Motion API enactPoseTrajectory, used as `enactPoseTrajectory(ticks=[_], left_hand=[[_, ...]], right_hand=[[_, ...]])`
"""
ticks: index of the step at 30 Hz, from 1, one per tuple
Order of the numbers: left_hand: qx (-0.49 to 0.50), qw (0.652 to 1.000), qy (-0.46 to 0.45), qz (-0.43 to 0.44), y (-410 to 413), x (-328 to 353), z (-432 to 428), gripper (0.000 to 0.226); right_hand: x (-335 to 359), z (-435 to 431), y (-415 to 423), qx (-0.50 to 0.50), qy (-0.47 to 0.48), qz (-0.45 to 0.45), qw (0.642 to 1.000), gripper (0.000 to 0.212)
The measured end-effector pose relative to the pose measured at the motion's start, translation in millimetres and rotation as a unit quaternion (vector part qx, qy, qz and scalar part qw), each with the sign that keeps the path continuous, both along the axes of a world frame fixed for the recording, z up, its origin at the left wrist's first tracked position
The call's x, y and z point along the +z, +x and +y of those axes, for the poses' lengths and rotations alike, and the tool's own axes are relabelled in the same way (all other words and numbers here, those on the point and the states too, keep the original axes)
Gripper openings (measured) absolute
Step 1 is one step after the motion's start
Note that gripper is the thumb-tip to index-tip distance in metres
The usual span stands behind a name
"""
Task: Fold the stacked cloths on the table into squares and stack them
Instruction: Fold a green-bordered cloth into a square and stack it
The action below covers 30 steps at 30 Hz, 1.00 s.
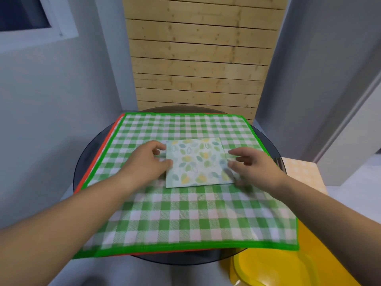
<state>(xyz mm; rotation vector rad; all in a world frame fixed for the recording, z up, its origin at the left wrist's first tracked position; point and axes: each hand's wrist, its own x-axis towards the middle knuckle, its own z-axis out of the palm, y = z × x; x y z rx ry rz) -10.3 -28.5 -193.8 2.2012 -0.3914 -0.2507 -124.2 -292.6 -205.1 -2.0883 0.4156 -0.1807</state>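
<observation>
A round dark table (86,162) stands in front of a wall of wood planks (200,58); a big green checked cloth (185,213) lies flat on top and covers most of it; its near edge hangs a little past the table rim. A red cloth (119,120) lies under the green one; only a thin strip of it shows along the left side and the near side.

A small leaf cloth (195,162), folded into a square, lies flat in the middle of the green checked cloth; it is pale with yellow and green leaves on it.

Both arms reach in from the near side. The left hand (146,162) is at the left edge of the leaf cloth; its fingers are curled in; its thumb (168,162) touches that edge; I cannot tell if it pinches the cloth or only touches it. The right hand (253,164) is at the right edge of the leaf cloth; it looks blurry; its fingers (237,151) are loose and spread a little, and their tips sit over the edge of the cloth; it holds nothing.

A yellow seat (268,269) sits low on the right, just beside the table; a pale orange checked top (301,172) shows past the right rim; a window (24,13) is up on the left.
</observation>
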Motion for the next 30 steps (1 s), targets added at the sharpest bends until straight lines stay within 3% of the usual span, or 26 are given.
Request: enactPoseTrajectory(ticks=[2,5,9,14,19,30], left_hand=[[0.044,0.995,-0.053,0.076,1.2,4.2,-6.0,0.043],[0.076,0.970,-0.122,0.197,1.3,6.8,-15.1,0.045],[0.096,0.947,-0.173,0.254,3.7,6.6,-22.1,0.040],[0.091,0.961,-0.133,0.224,9.6,0.5,-21.4,0.029],[0.059,0.974,-0.105,0.190,10.4,-3.0,-19.9,0.029],[0.014,0.968,-0.208,0.140,-18.8,16.6,-57.6,0.028]], right_hand=[[4.3,5.3,7.4,-0.048,-0.011,-0.023,0.999,0.030],[7.6,10.9,17.4,-0.078,-0.004,0.015,0.997,0.032],[12.6,13.6,25.9,-0.108,0.054,0.073,0.990,0.035],[15.2,13.3,25.6,-0.097,0.114,0.107,0.983,0.037],[8.9,9.9,21.3,-0.084,0.111,0.099,0.985,0.040],[19.5,-24.6,-20.0,-0.110,0.179,-0.053,0.976,0.049]])
